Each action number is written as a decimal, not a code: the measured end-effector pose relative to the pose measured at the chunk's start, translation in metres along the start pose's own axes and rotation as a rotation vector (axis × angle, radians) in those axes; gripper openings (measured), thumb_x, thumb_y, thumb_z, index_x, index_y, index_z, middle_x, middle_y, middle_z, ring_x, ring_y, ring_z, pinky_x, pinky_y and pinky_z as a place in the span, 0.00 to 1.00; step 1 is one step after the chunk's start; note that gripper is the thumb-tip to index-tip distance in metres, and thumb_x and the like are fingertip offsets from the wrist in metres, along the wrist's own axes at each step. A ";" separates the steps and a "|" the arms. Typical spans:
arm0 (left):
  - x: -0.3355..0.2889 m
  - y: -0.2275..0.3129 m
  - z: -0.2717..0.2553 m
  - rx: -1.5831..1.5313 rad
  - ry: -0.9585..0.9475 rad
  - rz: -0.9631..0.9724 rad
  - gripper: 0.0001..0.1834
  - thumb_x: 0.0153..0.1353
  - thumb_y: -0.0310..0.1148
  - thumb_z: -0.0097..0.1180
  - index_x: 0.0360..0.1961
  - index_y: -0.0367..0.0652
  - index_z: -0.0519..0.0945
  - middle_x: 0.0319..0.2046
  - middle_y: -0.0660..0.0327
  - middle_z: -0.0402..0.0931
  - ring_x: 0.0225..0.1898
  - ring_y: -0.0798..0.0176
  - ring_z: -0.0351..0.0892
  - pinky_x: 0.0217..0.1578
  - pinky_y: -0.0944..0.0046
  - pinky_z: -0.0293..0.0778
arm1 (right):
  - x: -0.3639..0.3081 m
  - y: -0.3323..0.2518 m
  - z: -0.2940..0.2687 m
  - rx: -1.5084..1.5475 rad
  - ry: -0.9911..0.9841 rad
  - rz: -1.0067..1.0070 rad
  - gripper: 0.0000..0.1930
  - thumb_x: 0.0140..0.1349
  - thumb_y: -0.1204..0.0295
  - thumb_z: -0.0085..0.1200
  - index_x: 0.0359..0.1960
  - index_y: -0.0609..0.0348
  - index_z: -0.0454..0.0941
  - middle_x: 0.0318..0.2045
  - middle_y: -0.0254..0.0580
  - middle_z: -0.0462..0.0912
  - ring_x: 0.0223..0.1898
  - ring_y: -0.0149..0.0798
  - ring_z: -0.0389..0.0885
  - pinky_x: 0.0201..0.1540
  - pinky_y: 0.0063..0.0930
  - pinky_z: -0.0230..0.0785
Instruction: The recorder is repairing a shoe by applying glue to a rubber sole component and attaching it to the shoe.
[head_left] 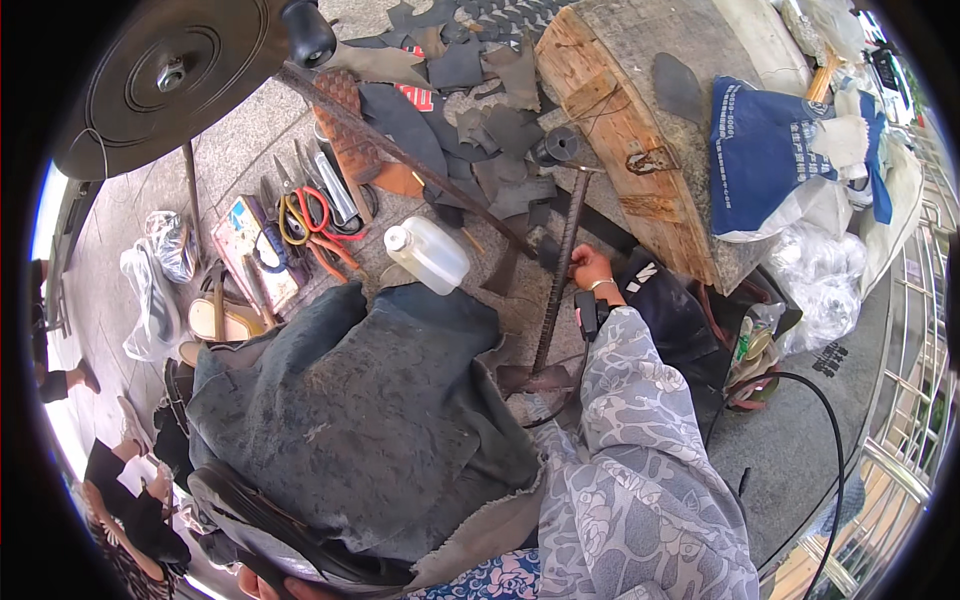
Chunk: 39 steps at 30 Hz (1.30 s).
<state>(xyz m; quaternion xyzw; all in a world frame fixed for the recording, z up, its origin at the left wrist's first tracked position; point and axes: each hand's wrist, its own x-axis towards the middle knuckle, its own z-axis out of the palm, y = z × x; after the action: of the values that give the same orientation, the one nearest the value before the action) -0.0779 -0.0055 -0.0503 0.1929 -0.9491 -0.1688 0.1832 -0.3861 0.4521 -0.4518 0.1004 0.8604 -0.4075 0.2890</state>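
My right hand reaches forward beside an upright ribbed metal rod, its fingers curled together. What they pinch, if anything, is too small to tell. A black bag lies just right of the wrist. At the bottom edge my left hand shows only in part, fingers wrapped round a dark, flat-looking piece whose kind I cannot make out. Above it a curved black item rests partly under a worn dark leather apron, which covers my lap.
Scissors, pliers and other hand tools lie at left, beside a translucent plastic bottle. Rubber scraps cover the ground ahead. A wooden block and blue bag stand right. A large round wheel overhangs the upper left.
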 end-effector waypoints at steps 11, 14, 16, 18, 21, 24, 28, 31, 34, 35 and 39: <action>-0.012 0.003 -0.027 -0.110 0.077 -0.018 0.19 0.60 0.28 0.41 0.52 0.35 0.65 0.49 0.44 0.62 0.49 0.47 0.64 0.51 0.48 0.59 | -0.102 -0.107 -0.039 1.310 0.079 0.179 0.14 0.48 0.76 0.52 0.40 0.56 0.71 0.34 0.38 0.77 0.32 0.42 0.76 0.35 0.39 0.73; -0.014 0.006 -0.033 0.022 0.041 -0.101 0.19 0.59 0.29 0.42 0.51 0.35 0.66 0.48 0.44 0.64 0.49 0.45 0.65 0.51 0.47 0.59 | -0.110 -0.122 -0.026 1.323 -0.251 0.047 0.12 0.50 0.78 0.52 0.39 0.59 0.74 0.37 0.42 0.80 0.41 0.43 0.77 0.47 0.42 0.69; -0.008 0.007 -0.036 -0.059 0.010 -0.031 0.19 0.58 0.30 0.43 0.50 0.34 0.66 0.45 0.43 0.65 0.46 0.46 0.66 0.48 0.49 0.61 | -0.113 -0.142 -0.012 1.288 -0.351 -0.037 0.10 0.50 0.78 0.52 0.36 0.62 0.75 0.38 0.44 0.80 0.44 0.46 0.77 0.50 0.44 0.68; -0.009 0.017 -0.038 -0.045 0.013 -0.132 0.18 0.58 0.30 0.44 0.49 0.35 0.67 0.45 0.43 0.65 0.44 0.47 0.67 0.47 0.51 0.63 | -0.116 -0.181 -0.004 1.264 -0.506 -0.078 0.09 0.51 0.78 0.53 0.36 0.61 0.76 0.37 0.45 0.79 0.44 0.46 0.77 0.48 0.46 0.69; 0.009 0.029 -0.045 -0.264 -0.041 -0.271 0.15 0.57 0.30 0.47 0.45 0.34 0.72 0.43 0.49 0.69 0.46 0.51 0.69 0.48 0.57 0.64 | -0.140 -0.262 0.003 1.193 -0.776 -0.274 0.09 0.53 0.72 0.55 0.35 0.62 0.76 0.38 0.47 0.75 0.43 0.49 0.77 0.46 0.46 0.70; 0.004 0.011 -0.046 -0.562 0.045 -0.418 0.15 0.57 0.31 0.51 0.43 0.34 0.74 0.40 0.55 0.73 0.39 0.62 0.72 0.42 0.64 0.67 | -0.162 -0.338 0.014 1.026 -1.055 -0.465 0.12 0.55 0.65 0.54 0.33 0.63 0.77 0.37 0.47 0.73 0.41 0.50 0.77 0.45 0.44 0.70; -0.008 -0.002 -0.046 -1.099 0.210 -0.697 0.14 0.57 0.31 0.54 0.43 0.37 0.71 0.38 0.59 0.74 0.39 0.67 0.72 0.39 0.66 0.69 | -0.227 -0.431 0.038 0.731 -1.280 -0.706 0.11 0.53 0.67 0.55 0.30 0.64 0.77 0.35 0.48 0.74 0.35 0.45 0.77 0.41 0.36 0.68; -0.012 -0.010 -0.052 -1.343 0.231 -0.724 0.13 0.58 0.31 0.53 0.43 0.42 0.69 0.39 0.60 0.73 0.38 0.65 0.72 0.37 0.63 0.70 | -0.275 -0.463 0.056 0.474 -1.168 -0.786 0.09 0.52 0.69 0.56 0.29 0.62 0.77 0.36 0.46 0.75 0.36 0.41 0.76 0.42 0.33 0.66; -0.008 -0.008 -0.056 -1.462 0.359 -0.785 0.13 0.58 0.33 0.54 0.43 0.44 0.69 0.36 0.61 0.74 0.34 0.65 0.73 0.32 0.63 0.71 | -0.303 -0.461 0.072 0.147 -0.762 -1.085 0.12 0.49 0.73 0.61 0.35 0.63 0.76 0.39 0.38 0.77 0.42 0.33 0.73 0.47 0.28 0.64; -0.009 -0.011 -0.056 -1.440 0.505 -0.860 0.14 0.58 0.35 0.54 0.43 0.43 0.69 0.34 0.60 0.74 0.30 0.64 0.74 0.28 0.64 0.71 | -0.318 -0.461 0.074 0.163 -0.775 -1.002 0.15 0.50 0.72 0.61 0.38 0.64 0.74 0.37 0.36 0.77 0.43 0.32 0.72 0.48 0.27 0.64; -0.017 -0.057 -0.075 -1.449 0.590 -0.855 0.14 0.59 0.33 0.50 0.46 0.44 0.69 0.34 0.60 0.74 0.31 0.64 0.73 0.29 0.64 0.71 | -0.323 -0.432 0.094 0.374 -0.834 -0.671 0.11 0.56 0.71 0.57 0.39 0.61 0.74 0.29 0.27 0.76 0.32 0.22 0.72 0.38 0.18 0.66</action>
<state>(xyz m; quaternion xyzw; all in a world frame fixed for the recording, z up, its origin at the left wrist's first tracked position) -0.0153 -0.0665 -0.0112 0.4028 -0.3703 -0.7249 0.4185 -0.2606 0.1209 -0.0336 -0.2986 0.5715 -0.6277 0.4362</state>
